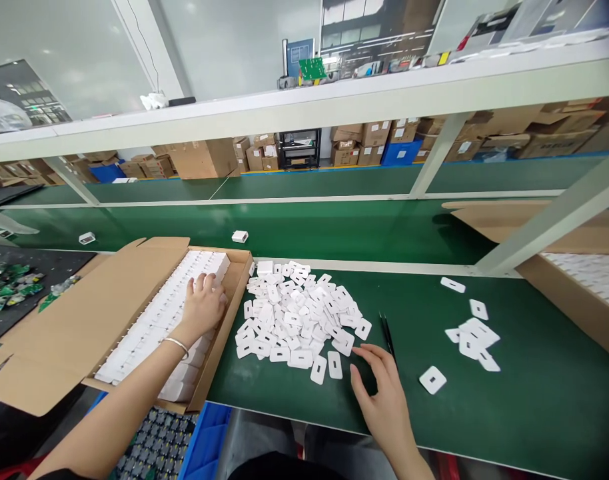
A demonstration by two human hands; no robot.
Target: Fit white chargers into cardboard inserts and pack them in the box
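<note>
A: Layout, big to small?

B: Green bench (484,413) in front, with a green conveyor belt (309,230) just behind it. An open cardboard box (49,333) sits at the left edge, flaps folded out, so the rows of white blocks (154,320) inside are reachable from above. A second carton (574,293) sits at the far right, also packed with white parts.

A: And the loose stuff?

B: There's a pile of flat white plastic pieces (297,317) mid-bench, touching the box's right wall. It looks dumped close so both hands can work without reaching. A smaller cluster (472,337) lies well apart to the right, with one single piece (432,379) nearer the front edge. Black tweezers (387,333) lie just right of the pile.

A: Hands?

B: Left hand (204,303) is inside the box, palm down, fingers spread flat on the top row of blocks. It's pressing or feeling along them and isn't gripping anything. Bracelet (176,345) on that wrist.

A: Right?

B: Right hand (382,393) lies on the bench, open and relaxed, holding nothing. Its fingertips point at the pile's near-right edge. The closest pieces are just beside the index finger, not touching as far as I can tell. The tweezers lie just past the fingertips.

A: On the belt?

B: Two small white units (239,236), well apart.
</note>
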